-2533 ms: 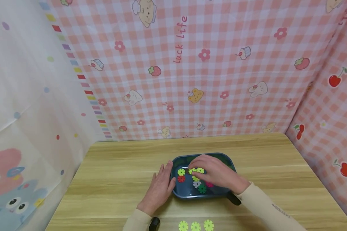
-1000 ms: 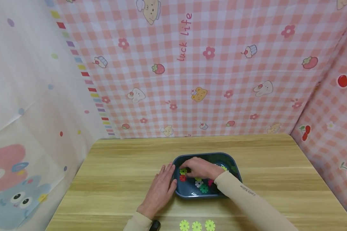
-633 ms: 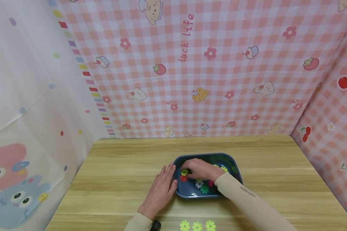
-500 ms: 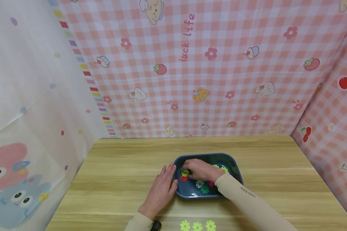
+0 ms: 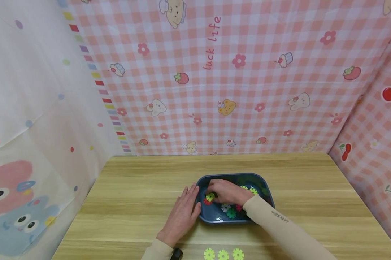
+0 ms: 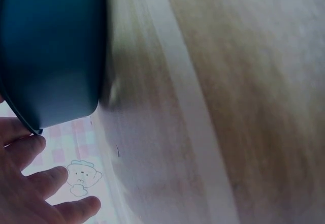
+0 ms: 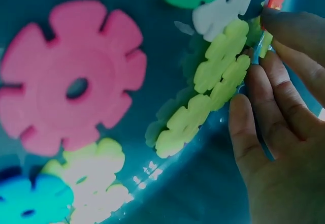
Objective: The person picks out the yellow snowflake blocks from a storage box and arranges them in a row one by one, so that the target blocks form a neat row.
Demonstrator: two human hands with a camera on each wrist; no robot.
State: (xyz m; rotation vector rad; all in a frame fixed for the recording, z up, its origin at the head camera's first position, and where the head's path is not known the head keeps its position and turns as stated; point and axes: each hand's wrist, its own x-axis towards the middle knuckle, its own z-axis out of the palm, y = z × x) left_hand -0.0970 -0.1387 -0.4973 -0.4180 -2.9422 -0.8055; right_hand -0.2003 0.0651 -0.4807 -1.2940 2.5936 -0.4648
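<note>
In the head view, my right hand (image 5: 226,191) reaches into the left end of a dark blue tray (image 5: 234,222). Its thumb and fingers pinch a yellow-green snowflake disc (image 5: 210,196), which overlaps a red disc (image 5: 207,202). The right wrist view shows this yellow-green disc (image 7: 265,43) edge-on between thumb and fingertips. My left hand (image 5: 181,213) rests against the tray's left rim, fingers mostly straight. White (image 5: 226,207), green (image 5: 231,213) and pink (image 5: 239,208) discs lie in the tray; my right hand and sleeve hide part of its inside.
Three yellow-green discs (image 5: 223,255) lie in a row on the wooden table (image 5: 133,202) near the front. Inside the tray, more yellow-green discs (image 7: 188,120) and a blue disc (image 7: 33,201) show up close. A patterned cloth (image 5: 195,90) hangs behind the table.
My right hand has moved from the tray's middle to its left end and taken hold of the yellow-green disc, which has shifted over the red one. My left hand stays at the rim.
</note>
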